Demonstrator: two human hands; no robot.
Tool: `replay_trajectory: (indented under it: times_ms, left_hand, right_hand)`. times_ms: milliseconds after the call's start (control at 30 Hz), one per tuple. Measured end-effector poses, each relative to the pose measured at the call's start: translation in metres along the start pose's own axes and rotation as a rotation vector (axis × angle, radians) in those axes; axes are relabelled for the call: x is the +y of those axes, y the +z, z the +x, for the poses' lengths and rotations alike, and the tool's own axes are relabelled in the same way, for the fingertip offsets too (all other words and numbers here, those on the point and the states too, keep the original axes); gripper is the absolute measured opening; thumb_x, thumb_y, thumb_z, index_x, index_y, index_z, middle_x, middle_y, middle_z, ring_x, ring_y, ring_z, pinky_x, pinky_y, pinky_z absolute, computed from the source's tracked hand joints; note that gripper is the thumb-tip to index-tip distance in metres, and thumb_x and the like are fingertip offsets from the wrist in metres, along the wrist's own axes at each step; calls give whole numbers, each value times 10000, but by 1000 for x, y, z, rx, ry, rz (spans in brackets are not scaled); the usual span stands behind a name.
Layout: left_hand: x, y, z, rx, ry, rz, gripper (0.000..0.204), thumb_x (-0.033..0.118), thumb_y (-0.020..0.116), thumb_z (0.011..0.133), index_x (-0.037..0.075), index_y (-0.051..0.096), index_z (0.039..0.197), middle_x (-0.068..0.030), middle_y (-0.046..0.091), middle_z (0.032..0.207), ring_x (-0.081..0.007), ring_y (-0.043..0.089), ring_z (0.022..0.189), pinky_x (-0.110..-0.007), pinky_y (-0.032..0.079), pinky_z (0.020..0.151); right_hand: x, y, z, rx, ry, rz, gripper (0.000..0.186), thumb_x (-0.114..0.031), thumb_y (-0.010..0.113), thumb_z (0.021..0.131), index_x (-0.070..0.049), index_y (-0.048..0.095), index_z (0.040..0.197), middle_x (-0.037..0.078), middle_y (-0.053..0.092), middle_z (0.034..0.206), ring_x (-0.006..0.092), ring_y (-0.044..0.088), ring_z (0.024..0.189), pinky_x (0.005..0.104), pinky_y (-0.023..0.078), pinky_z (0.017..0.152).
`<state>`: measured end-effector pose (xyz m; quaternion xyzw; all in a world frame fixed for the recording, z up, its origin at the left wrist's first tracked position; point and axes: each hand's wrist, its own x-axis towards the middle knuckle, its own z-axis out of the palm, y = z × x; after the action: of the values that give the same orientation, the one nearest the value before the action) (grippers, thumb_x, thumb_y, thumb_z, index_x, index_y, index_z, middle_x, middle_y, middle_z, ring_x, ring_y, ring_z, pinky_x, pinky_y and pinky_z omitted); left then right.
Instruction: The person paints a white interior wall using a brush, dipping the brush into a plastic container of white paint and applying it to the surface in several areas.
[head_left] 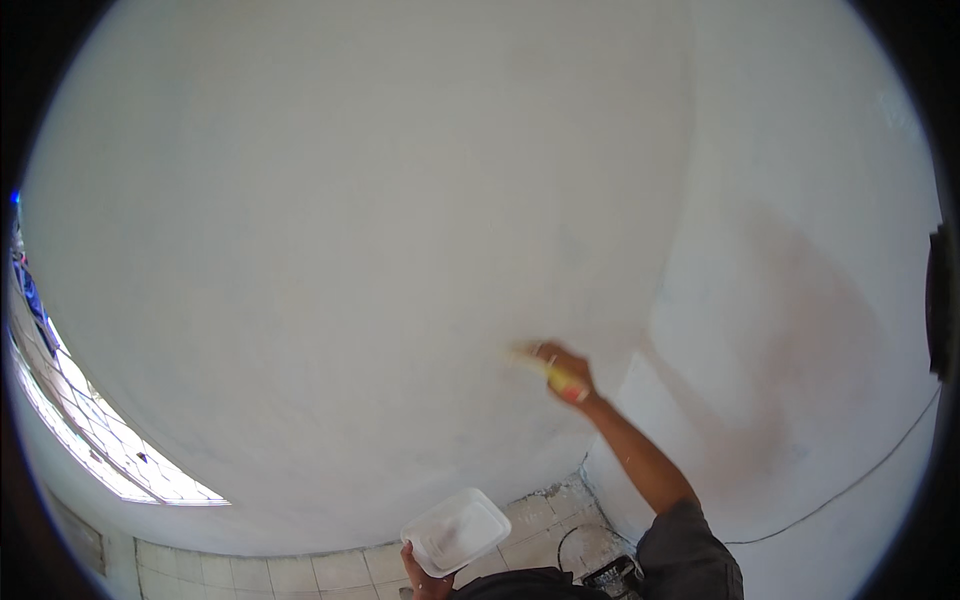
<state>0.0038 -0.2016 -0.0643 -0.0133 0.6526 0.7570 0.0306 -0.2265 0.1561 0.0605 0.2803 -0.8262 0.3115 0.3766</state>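
Note:
My right hand [566,371] is closed round the yellow handle of a paintbrush [553,373], stretched out toward the pale wall [400,250]. Motion smears the brush's bristle end, and I cannot tell whether it touches the wall. Low in the view, my left hand [425,578] grips the near left edge of a white rectangular plastic tub [457,532]. The tub is held tilted, with its inside facing up and whitish smears in it.
A barred window [120,440] lies at the lower left. To the right, a second wall [800,200] meets the first at a corner. A dark cable [850,487] runs along it. Tiled floor [340,570] and a dark object [612,577] are below.

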Motion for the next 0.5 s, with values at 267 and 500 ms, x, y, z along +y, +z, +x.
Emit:
replay_trajectory:
  times_ms: [267, 500]
  left_hand:
    - [-11, -1, -2, -4, 25, -182, 525, 138, 701, 754, 34, 504, 1229, -119, 595, 1179, -262, 551, 1096, -421, 396, 957]
    - [-35, -22, 3, -264, -310, -1170, 694, 504, 473, 844, 62, 353, 1366, -150, 440, 1358, -343, 419, 1229, -514, 355, 987]
  right_hand:
    - [-32, -20, 24, 462, -98, -193, 281, -17, 558, 830, -36, 615, 1104, 156, 612, 1119, 322, 573, 1087, 396, 452, 946]
    - [-49, 93, -126, -355, 123, 17, 263, -176, 559, 851, -114, 622, 1099, 87, 605, 1064, 265, 563, 1061, 342, 478, 895]
